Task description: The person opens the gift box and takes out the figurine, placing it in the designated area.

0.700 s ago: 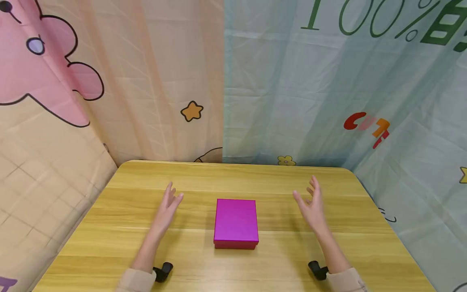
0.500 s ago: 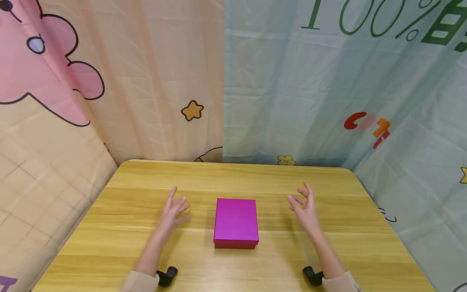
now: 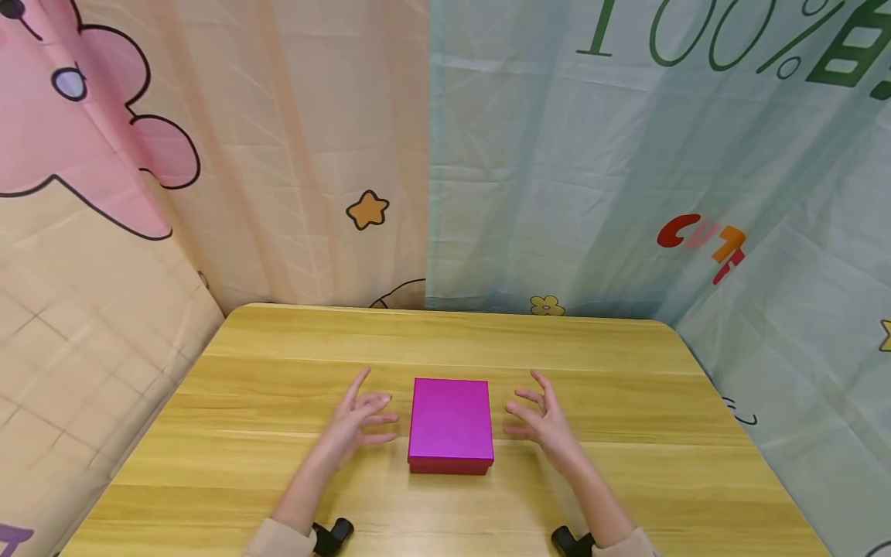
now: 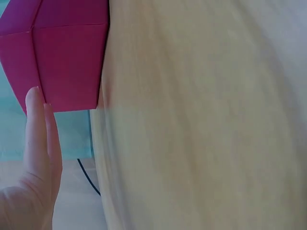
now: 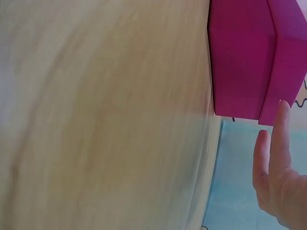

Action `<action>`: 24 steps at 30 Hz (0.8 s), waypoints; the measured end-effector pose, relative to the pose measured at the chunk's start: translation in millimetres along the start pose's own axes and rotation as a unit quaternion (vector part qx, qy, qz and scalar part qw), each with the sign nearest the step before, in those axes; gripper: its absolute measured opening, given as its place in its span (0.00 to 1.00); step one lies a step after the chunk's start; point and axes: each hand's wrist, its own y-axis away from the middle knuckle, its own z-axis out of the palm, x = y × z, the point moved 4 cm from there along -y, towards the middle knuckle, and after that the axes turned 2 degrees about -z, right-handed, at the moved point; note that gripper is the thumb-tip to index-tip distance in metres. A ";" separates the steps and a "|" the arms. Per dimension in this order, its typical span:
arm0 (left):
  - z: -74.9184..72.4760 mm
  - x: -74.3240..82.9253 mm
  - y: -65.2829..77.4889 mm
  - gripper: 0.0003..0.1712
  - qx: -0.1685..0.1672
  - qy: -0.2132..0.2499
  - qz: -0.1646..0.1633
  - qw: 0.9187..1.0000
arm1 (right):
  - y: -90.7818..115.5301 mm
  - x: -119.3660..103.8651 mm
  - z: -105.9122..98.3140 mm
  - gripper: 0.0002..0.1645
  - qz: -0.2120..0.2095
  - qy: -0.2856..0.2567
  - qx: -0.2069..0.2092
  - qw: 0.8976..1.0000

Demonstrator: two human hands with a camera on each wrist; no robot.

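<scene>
On the wooden surface (image 3: 452,340) sits a magenta box (image 3: 451,422); the left hand (image 3: 353,422) and right hand (image 3: 547,424) flank it, near but not touching, fingers spread apart.

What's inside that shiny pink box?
I can't see inside: the magenta box has its lid on, covering whatever may be there. Only the smooth lid and sides show, resting on the wood-grain table.

Over on the wooden table (image 3: 696,480) sits a magenta box (image 3: 451,422), the person's left hand (image 3: 353,422) and right hand (image 3: 546,424) held at either side, fingers spread, near it but apart. Behind the table hang a peach curtain (image 3: 313,155) and a blue curtain (image 3: 515,170).
</scene>
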 end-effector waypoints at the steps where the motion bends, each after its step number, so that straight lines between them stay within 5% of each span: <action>1: 1.2 -1.1 -0.2 0.45 -0.009 -0.002 -0.006 1.000 | 0.4 0.7 2.7 0.49 0.005 -0.003 -0.006 1.000; 11: 9.2 -8.2 -1.8 0.46 -0.049 -0.053 -0.044 0.996 | 2.3 6.4 20.0 0.48 0.038 0.033 -0.083 0.995; 24: 18.3 -11.4 -3.6 0.43 -0.080 -0.085 -0.069 0.991 | 1.1 10.7 27.5 0.46 0.069 0.078 -0.122 0.987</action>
